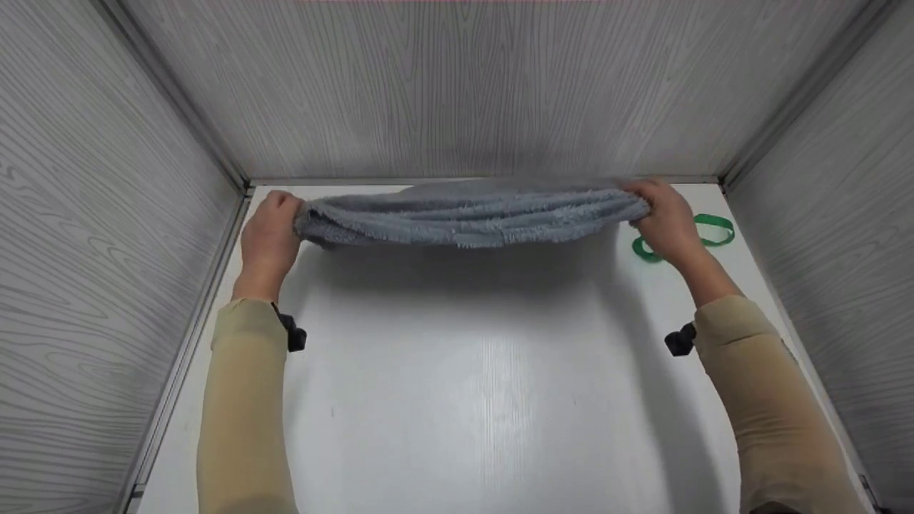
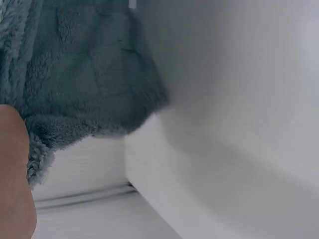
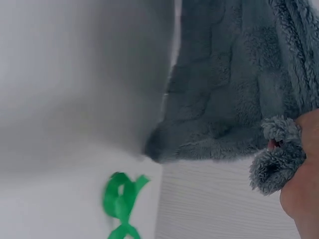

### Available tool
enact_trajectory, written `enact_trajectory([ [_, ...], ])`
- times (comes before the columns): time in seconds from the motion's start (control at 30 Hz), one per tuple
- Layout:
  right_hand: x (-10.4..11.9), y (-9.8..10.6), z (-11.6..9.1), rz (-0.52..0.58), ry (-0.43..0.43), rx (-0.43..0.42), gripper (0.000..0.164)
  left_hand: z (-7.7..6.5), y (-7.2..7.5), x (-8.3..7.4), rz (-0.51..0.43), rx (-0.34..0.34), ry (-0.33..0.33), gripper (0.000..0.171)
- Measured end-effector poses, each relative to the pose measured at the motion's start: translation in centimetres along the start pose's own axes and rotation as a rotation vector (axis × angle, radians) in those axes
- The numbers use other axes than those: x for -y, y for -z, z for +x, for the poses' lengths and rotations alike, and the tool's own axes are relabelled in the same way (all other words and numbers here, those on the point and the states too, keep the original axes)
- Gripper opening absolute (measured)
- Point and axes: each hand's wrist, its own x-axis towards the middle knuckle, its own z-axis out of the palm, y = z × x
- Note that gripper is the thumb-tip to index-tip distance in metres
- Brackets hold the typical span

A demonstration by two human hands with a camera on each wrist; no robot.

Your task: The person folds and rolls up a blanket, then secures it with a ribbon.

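A fluffy grey-blue towel (image 1: 471, 221) hangs stretched between both hands above the far part of the white table. My left hand (image 1: 270, 232) grips its left end, and my right hand (image 1: 664, 218) grips the right end, with the fabric bunched in folds along the top. In the left wrist view the towel (image 2: 89, 74) hangs down beside the edge of the left hand (image 2: 14, 174). The right wrist view shows the towel (image 3: 219, 84) with a bunched corner poking out of the right hand (image 3: 304, 169); most fingers are hidden there.
A green ribbon (image 1: 716, 230) lies looped on the table (image 1: 457, 400) behind and beside the right hand. Grey wood-grain panels (image 1: 457, 86) wall the table at the back and on both sides. The towel casts a shadow on the white surface.
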Motion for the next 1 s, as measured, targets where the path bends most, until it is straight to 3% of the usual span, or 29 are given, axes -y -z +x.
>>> enact_trajectory([
  [0.13, -1.7, -2.1, -2.1, -0.166, 0.132, 0.111, 0.036, -2.7, -2.1, 1.8, 0.092, 0.082, -0.113, 0.022],
  [0.27, -3.0, -3.9, -4.3, -0.274, 0.251, 0.201, 0.039, -5.1, -3.9, 2.8, 0.168, 0.182, -0.176, 0.017],
  [0.43, -4.5, -5.6, -7.0, -0.37, 0.361, 0.277, 0.041, -7.4, -5.4, 3.1, 0.217, 0.33, -0.212, 0.019],
  [0.67, -6.2, -7.2, -9.9, -0.477, 0.428, 0.351, 0.044, -10.0, -6.2, 3.9, 0.195, 0.453, -0.245, 0.035],
  [0.83, -6.7, -7.2, -12.1, -0.466, 0.454, 0.353, 0.045, -12.2, -5.7, 4.3, 0.127, 0.483, -0.279, 0.06],
  [1.0, -7.0, -6.6, -14.3, -0.421, 0.478, 0.298, 0.044, -14.4, -4.6, 4.5, 0.06, 0.433, -0.297, 0.062],
])
